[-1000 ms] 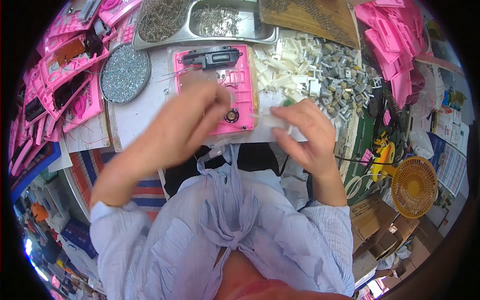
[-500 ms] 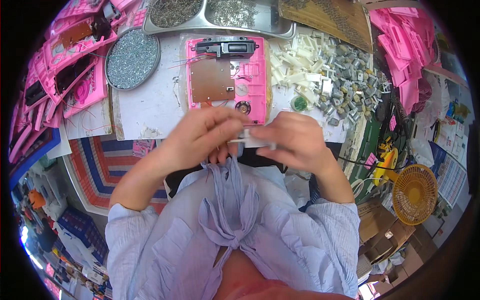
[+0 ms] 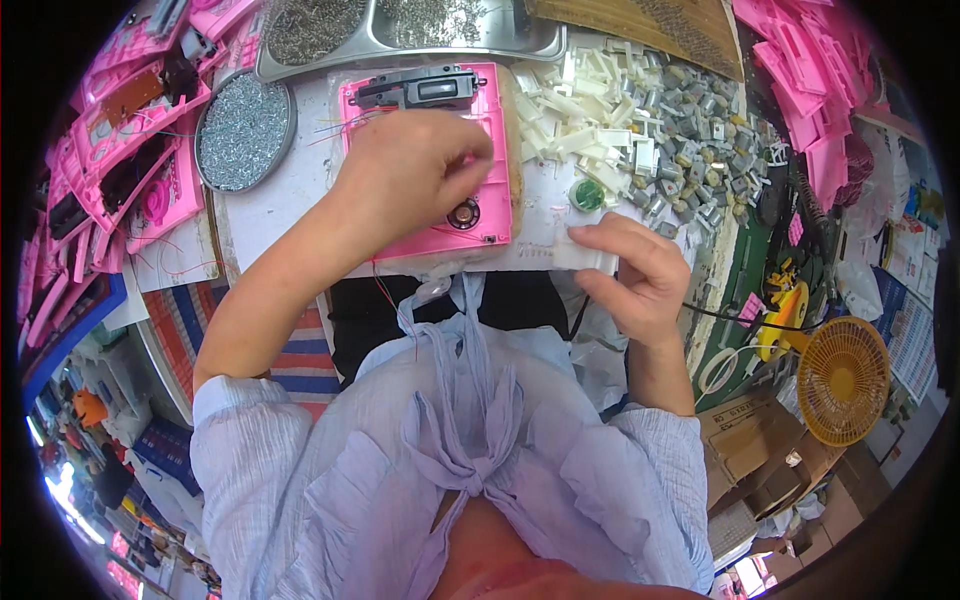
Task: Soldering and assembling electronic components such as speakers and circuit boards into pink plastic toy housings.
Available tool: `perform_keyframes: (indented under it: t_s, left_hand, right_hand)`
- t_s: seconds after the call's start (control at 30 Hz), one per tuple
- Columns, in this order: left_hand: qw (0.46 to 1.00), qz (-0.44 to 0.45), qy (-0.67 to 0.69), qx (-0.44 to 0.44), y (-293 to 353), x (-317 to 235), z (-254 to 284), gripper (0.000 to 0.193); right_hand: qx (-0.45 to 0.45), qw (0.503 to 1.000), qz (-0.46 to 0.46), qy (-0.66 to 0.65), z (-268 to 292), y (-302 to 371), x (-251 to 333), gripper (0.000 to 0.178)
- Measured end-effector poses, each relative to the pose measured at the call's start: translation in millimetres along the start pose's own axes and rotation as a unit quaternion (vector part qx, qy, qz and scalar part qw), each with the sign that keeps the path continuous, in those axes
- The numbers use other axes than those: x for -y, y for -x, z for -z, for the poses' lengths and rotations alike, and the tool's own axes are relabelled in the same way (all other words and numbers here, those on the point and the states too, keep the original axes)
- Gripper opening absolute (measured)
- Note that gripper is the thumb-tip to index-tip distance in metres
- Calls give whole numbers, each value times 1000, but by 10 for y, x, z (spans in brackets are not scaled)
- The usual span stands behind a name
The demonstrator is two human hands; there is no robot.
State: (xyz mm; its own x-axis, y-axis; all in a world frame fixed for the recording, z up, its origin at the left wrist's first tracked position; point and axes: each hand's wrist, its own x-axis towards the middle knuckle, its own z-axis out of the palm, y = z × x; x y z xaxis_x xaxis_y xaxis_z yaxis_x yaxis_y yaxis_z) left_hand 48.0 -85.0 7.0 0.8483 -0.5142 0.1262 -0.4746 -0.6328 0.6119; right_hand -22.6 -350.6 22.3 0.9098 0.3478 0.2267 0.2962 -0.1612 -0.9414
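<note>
A pink plastic panel (image 3: 499, 180) lies on the work table in front of me, with a black part (image 3: 425, 90) along its far edge and a round speaker-like part (image 3: 464, 214) near its lower right. My left hand (image 3: 415, 165) is over the panel, hiding much of its middle. Its fingers are curled together; whatever they may hold is hidden. To the right of the panel, my right hand (image 3: 640, 275) grips a white plastic piece (image 3: 582, 250) between thumb and forefinger, close to the table's front edge.
A round dish of small silvery screws (image 3: 245, 130) stands left of the panel; a metal tray (image 3: 410, 45) of small parts is behind. White plastic parts (image 3: 580, 110) and small motors (image 3: 705, 150) are heaped right, near a green-topped pot (image 3: 587, 195). A yellow fan (image 3: 843, 380) stands far right.
My hands were together at the panel's front edge with the white piece. The left has moved forward over the panel, and the right has moved right with the white piece.
</note>
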Motion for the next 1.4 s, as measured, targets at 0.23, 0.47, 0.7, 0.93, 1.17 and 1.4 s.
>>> perform_keyframes:
  t_s: [0.23, 0.47, 0.7, 0.93, 1.17, 1.4]
  left_hand:
    - [989, -18, -113, 96, 92, -223, -61, 13]
    - [994, 14, -88, 57, 62, -220, -169, 13]
    - [998, 44, 28, 26, 94, -168, 3, 14]
    - [960, 140, 232, -72, 289, 117, 107, 11]
    - [945, 121, 276, -130, 382, 169, -64, 12]
    - [959, 43, 227, -161, 382, 241, -133, 11]
  right_hand:
    - [18, 998, 31, 46, 2, -61, 40, 36]
    - [9, 997, 10, 71, 42, -30, 52, 38]
    - [-43, 991, -64, 109, -18, -104, -83, 34]
    - [28, 953, 133, 270, -202, -612, -249, 31]
    - [87, 938, 183, 281, -264, -797, -264, 33]
    - [96, 949, 192, 231, -279, -836, -426, 34]
